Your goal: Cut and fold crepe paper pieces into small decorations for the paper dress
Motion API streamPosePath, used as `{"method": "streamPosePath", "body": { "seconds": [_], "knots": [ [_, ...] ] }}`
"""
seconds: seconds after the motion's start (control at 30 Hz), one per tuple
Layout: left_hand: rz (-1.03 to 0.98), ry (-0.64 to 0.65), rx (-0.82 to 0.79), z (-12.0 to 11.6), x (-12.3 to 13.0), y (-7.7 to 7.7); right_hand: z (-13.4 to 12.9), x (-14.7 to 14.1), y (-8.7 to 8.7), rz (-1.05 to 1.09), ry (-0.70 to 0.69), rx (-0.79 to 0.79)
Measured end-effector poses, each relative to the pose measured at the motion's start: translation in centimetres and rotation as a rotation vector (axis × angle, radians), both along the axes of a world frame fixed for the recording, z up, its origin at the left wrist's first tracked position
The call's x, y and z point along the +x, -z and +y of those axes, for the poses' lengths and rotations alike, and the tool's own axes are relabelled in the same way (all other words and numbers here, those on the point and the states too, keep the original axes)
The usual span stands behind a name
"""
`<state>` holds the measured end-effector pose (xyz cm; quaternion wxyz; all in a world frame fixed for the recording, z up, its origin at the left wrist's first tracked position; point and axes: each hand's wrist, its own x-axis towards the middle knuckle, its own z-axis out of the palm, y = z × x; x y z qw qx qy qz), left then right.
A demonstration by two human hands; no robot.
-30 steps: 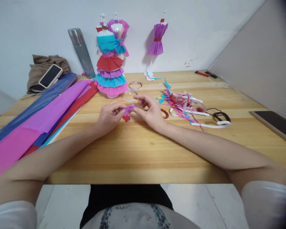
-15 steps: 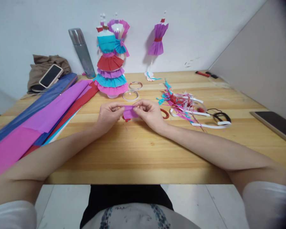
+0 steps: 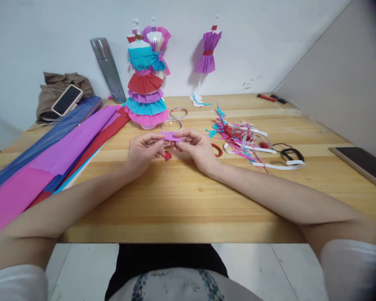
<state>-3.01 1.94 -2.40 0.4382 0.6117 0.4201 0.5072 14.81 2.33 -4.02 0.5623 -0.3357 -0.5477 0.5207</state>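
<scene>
A small strip of purple crepe paper (image 3: 171,136) is stretched between my two hands above the table. My left hand (image 3: 144,151) pinches its left end between thumb and fingers. At the other end, my right hand (image 3: 196,149) pinches the strip the same way. Just below the paper, a small red flower shape (image 3: 168,156) lies on the wood. Behind my hands stands a mini dress form in a tiered paper dress (image 3: 145,83) of blue, red, purple and pink.
Folded crepe paper (image 3: 78,142) spreads along the left. Paper scraps (image 3: 238,136) and a roll of red tape (image 3: 217,149) lie right of my hands. Tape rings (image 3: 172,126) sit ahead. A flask (image 3: 108,69), a phone (image 3: 67,100) and a purple-dressed form (image 3: 208,52) stand or lie farther back.
The purple paper, earlier hanging flat as a wider piece, now shows as a narrower band between my fingers. The red flower beneath it has come more into view.
</scene>
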Motion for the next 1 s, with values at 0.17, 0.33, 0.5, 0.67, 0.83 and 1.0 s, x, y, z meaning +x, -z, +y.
{"method": "streamPosePath", "body": {
  "seconds": [0.17, 0.33, 0.5, 0.67, 0.83, 1.0],
  "knots": [
    [-0.008, 0.025, 0.026, 0.1, 0.1, 0.2, 0.3, 0.0, 0.3, -0.009, 0.017, 0.067],
    [-0.025, 0.036, 0.042, 0.3, 0.0, 0.6, 0.6, 0.1, 0.5, -0.025, -0.003, 0.086],
    [-0.025, 0.033, 0.026, 0.5, 0.0, 1.1, 0.5, 0.2, 0.3, -0.031, -0.009, 0.093],
    [-0.066, 0.037, -0.014, 0.5, 0.1, 1.3, 0.5, 0.3, 0.4, -0.064, 0.001, 0.086],
    [-0.126, 0.036, -0.068, 0.7, 0.1, 1.2, 0.7, 0.2, 0.6, -0.031, 0.008, 0.044],
    [-0.206, 0.026, -0.175, 0.8, 0.3, 1.0, 0.9, 0.1, 0.7, -0.008, 0.024, -0.001]
  ]
}}
